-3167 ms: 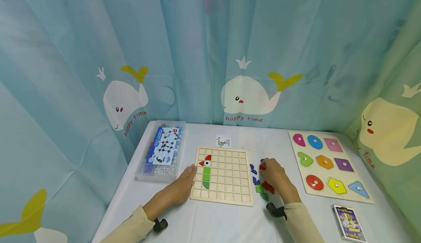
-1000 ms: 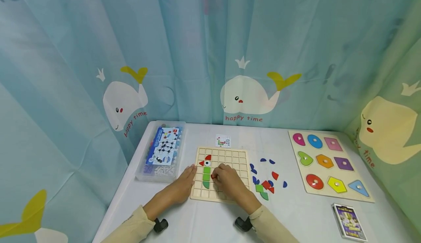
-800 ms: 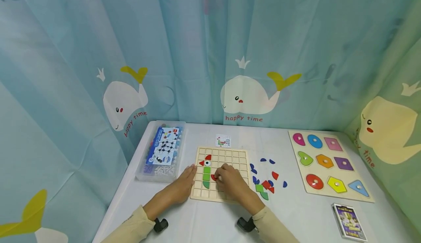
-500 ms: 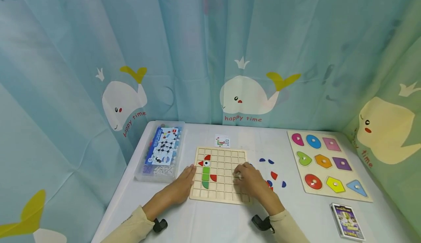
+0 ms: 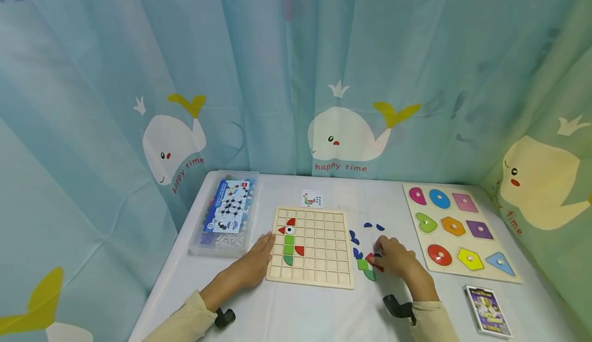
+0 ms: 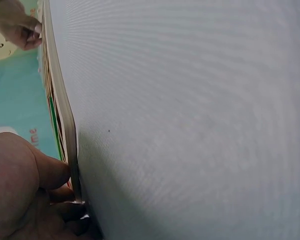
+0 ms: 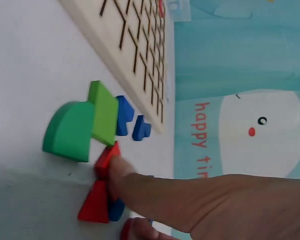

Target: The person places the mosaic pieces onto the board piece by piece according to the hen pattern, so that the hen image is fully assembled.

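Note:
My left hand (image 5: 259, 261) rests against the left edge of a wooden grid board (image 5: 324, 249), fingers straight in the head view. At the board's near left corner, the thumb (image 6: 54, 172) touches it in the left wrist view. Red, green and eye-printed pieces form a column on the board, with a red quarter-circle (image 5: 299, 250) beside it. Right of the board, my right hand (image 5: 396, 259) is spread low over loose pieces. Its thumb touches a red block (image 7: 106, 159), and another fingertip is at a second red piece (image 7: 124, 231). A red triangle (image 7: 95, 202) lies between them.
Near the right hand lie a light green square (image 7: 104, 112), a dark green quarter-circle (image 7: 70, 131) and several blue half-circles (image 5: 380, 227). A pattern card (image 5: 312, 198) lies behind the board. A plastic case (image 5: 224, 213), a shape puzzle (image 5: 455, 239) and a card box (image 5: 487, 311) flank it.
The right hand brought a red quarter-circle from the loose pieces onto the board, right of the green column, and let go. It has since moved back right to the pieces. The left hand stays put.

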Demonstrator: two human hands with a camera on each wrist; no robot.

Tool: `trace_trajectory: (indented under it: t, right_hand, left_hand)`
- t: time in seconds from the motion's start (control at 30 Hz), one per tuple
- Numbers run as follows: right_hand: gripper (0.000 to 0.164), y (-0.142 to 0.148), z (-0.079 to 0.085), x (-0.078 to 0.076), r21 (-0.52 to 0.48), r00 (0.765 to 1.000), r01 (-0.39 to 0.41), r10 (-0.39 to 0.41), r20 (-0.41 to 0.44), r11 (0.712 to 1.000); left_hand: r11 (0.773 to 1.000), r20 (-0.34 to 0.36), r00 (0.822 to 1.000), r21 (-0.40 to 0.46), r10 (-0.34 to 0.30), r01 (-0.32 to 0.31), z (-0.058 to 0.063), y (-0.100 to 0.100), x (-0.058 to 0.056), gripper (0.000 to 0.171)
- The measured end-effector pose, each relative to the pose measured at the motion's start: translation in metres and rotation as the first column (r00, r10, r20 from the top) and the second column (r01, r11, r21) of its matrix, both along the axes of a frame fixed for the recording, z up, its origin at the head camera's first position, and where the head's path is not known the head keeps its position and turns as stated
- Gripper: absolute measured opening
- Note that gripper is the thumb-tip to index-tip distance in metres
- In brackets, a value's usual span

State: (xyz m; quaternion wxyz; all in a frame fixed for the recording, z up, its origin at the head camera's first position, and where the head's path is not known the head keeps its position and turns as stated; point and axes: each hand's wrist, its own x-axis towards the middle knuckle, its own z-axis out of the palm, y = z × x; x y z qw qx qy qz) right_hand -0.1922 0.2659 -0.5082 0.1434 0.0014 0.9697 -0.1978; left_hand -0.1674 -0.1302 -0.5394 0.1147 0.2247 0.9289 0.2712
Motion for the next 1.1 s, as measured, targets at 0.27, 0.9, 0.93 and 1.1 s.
trace_trajectory:
  t: [0.27,0.9,0.93,1.1]
  right_hand:
    - [0.016,-0.010,-0.015,-0.009,-0.028,0.991,0.044,-0.047,-0.121,0.999]
    - [0.031,-0.011,-0.027,-0.004,-0.103,0.984,0.046,-0.063,-0.166,0.994]
    - [0.031,-0.011,-0.028,-0.004,-0.105,0.983,0.046,-0.063,-0.172,0.993]
    - [0.029,-0.014,-0.029,-0.003,-0.093,0.976,0.050,-0.068,-0.208,0.994]
  left_hand:
    - [0.999,0.021,1.000,-0.035,0.017,-0.017,-0.002,0.001,-0.001,0.057]
    - [1.000,0.027,0.999,-0.012,0.022,-0.022,-0.004,0.001,-0.002,0.058]
    - [1.000,0.027,0.999,0.000,0.021,-0.021,-0.004,0.001,-0.002,0.058]
    - [1.000,0.017,1.000,-0.001,0.024,-0.024,-0.004,0.001,0.000,0.057]
